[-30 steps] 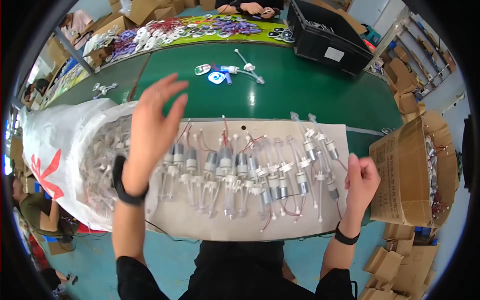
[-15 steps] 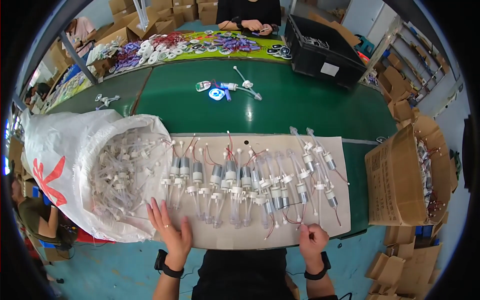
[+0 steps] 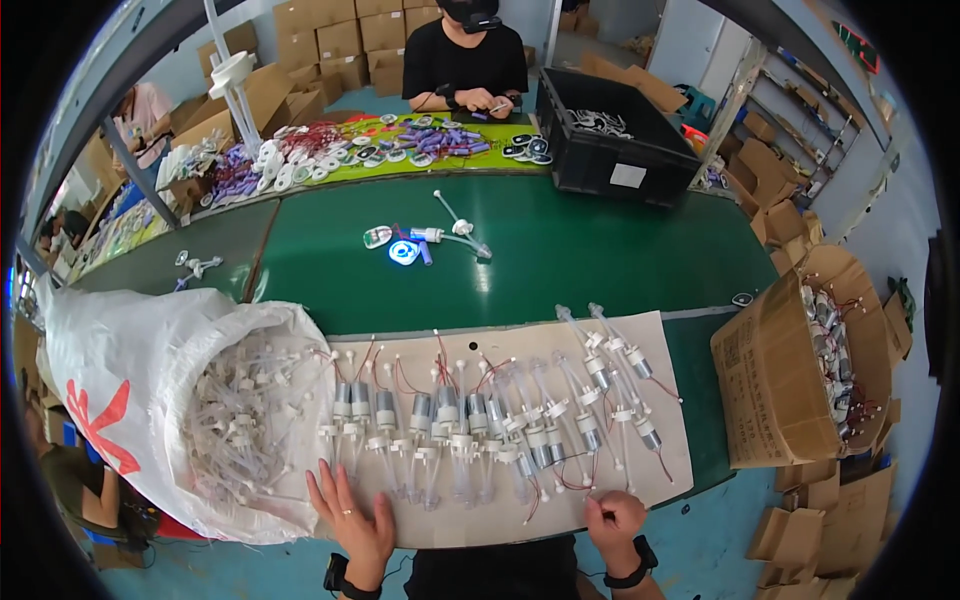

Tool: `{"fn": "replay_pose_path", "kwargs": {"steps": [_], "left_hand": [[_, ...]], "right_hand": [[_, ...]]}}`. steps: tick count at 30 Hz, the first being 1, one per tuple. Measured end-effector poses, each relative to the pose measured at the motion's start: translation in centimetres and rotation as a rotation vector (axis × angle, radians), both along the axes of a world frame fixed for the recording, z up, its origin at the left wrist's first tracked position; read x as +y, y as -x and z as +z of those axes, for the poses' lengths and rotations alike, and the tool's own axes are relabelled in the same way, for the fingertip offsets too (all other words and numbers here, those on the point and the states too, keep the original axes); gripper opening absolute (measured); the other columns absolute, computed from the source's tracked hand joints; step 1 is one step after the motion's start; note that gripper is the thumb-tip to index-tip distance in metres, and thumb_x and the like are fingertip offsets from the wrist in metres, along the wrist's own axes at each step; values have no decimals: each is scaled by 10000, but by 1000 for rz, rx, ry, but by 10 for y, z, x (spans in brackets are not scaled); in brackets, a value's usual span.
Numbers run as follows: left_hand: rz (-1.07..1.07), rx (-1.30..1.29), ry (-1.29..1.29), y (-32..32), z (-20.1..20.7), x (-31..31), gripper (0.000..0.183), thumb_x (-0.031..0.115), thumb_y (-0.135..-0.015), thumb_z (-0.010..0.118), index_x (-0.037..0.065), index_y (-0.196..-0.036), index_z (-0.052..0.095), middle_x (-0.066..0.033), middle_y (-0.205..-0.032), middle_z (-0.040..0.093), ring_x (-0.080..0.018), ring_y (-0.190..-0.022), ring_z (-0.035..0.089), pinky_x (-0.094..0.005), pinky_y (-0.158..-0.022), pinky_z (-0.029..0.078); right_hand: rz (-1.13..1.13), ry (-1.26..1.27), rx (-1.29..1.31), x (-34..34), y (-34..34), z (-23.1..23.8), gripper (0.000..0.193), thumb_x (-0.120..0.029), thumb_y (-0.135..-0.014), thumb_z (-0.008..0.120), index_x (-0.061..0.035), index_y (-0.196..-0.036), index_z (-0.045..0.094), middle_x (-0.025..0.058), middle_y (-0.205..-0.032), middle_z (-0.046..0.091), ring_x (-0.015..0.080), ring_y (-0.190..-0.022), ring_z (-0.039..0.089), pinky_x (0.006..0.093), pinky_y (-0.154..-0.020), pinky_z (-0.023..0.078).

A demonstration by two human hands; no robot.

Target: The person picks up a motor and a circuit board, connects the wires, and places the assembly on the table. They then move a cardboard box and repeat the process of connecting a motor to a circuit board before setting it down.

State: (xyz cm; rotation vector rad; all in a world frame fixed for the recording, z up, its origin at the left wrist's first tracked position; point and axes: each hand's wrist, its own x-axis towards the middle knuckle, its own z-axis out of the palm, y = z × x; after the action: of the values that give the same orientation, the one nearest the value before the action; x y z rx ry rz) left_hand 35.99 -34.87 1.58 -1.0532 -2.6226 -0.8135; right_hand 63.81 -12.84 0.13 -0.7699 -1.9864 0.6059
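My left hand [image 3: 358, 522] lies with fingers spread at the near left edge of a beige board [image 3: 640, 490], beside the mouth of a white woven sack [image 3: 130, 345]. Inside the sack is a heap of clear plastic tubes with white fittings [image 3: 245, 410]. My right hand [image 3: 616, 520] rests curled into a loose fist at the board's near right edge, with nothing seen in it. Between and beyond my hands, small silver motors [image 3: 447, 408] with white ends and red wires lie in a row on the board, among several clear tube pieces [image 3: 486, 490] with white collars.
A carton of motors [image 3: 745, 385] stands at the right. On the green table [image 3: 600, 250] lies an assembly with a lit blue ring [image 3: 404, 252]. A black bin [image 3: 610, 150] and a heap of purple and white parts [image 3: 420, 145] are farther back, near a seated person [image 3: 465, 75].
The view has tilted up, so the board, sack and hands appear lower and more of the far person shows. Both hands hold the same poses at the board's near edge.
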Motion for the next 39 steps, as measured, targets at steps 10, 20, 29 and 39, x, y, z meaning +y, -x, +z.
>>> {"fn": "replay_pose_path", "kwargs": {"steps": [10, 20, 29, 39], "left_hand": [[-32, 31, 7, 4, -5, -1, 659, 155, -897, 600, -24, -1480, 351, -287, -1546, 324, -540, -1436, 214, -613, -1153, 199], [-26, -3, 31, -4, 3, 2, 653, 171, -926, 574, -9, -1502, 324, -269, -1564, 311, -517, -1457, 192, -605, -1170, 170], [-22, 54, 14, -2, 5, 1, 629, 166, -930, 572, -23, -1483, 339, -279, -1542, 340, -520, -1444, 223, -604, -1161, 197], [-45, -2, -33, 1, 1, 0, 672, 114, -863, 624, -14, -1469, 362, -281, -1524, 363, -527, -1416, 268, -595, -1149, 237]], "right_hand": [[-51, -14, 14, 3, 1, -1, 235, -56, -757, 776, -57, -674, 556, 87, -550, 550, 243, -453, 537, 325, -452, 409], [52, -24, 43, 2, 2, 6, 245, -85, -790, 769, -58, -687, 549, 82, -559, 548, 239, -454, 539, 323, -452, 415], [43, -15, 27, 6, 6, 0, 220, -77, -781, 762, -55, -687, 564, 81, -568, 572, 242, -462, 556, 328, -457, 429], [59, -42, 72, 4, 6, -6, 275, -85, -783, 746, -48, -625, 525, 87, -535, 541, 237, -447, 532, 318, -455, 398]]}}
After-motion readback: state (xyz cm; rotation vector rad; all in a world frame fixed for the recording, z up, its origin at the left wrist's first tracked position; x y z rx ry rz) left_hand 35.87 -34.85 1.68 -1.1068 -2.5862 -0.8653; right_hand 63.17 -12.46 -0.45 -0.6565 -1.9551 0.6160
